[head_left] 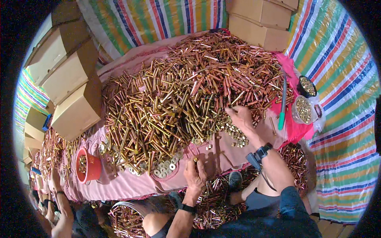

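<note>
While the left hand (pixel 194 175) pinches a small brassy piece (pixel 195 159) above the pink cloth (pixel 119 187), fingers curled, the right hand (pixel 241 118) at the small nuts (pixel 239 139) beside the bolt heap (pixel 149 105), fingertips bunched, whether gripping anything cannot be told

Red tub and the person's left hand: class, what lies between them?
In the head view, flat round washers and some bolt ends lie on the pink cloth between the red tub and the left hand.

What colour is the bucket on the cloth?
The bucket is orange-red, best seen in the head view.
</note>
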{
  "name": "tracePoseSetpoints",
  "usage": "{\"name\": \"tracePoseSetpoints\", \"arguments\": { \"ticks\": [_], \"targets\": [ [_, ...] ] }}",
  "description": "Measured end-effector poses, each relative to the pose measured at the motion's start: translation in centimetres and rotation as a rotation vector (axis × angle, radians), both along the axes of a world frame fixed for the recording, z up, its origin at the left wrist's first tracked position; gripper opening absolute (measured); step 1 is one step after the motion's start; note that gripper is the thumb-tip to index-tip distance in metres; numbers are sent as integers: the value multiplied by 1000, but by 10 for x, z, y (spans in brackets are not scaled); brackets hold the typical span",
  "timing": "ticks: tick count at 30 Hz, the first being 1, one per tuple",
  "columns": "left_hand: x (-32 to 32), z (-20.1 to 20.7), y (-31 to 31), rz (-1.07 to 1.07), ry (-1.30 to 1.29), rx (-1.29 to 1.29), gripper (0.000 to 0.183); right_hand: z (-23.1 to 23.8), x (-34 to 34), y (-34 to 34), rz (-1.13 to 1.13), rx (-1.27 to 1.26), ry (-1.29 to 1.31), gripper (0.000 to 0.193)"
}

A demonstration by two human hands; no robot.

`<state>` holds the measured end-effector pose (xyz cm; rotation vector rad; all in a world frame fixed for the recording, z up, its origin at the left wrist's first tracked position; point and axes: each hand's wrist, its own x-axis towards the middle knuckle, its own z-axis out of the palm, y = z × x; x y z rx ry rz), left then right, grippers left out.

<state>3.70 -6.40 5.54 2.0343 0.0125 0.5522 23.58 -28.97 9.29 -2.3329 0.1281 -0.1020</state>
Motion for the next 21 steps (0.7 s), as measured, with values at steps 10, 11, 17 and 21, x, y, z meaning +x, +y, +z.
{"name": "tracePoseSetpoints", "arguments": {
  "ticks": [10,11,17,21],
  "targets": [
    [-1,1,6,14,-65,8,20,15,-31,-8,60,113,29,25],
    [-4,-5,8,43,-60,26,23,29,-46,-1,88,231,29,24],
    [2,-3,1,44,-84,4,18,80,-85,14,361,461,61,24],
    [-1,-3,0,37,-68,20,18,93,-99,40,494,541,135,21]
  ]
}}
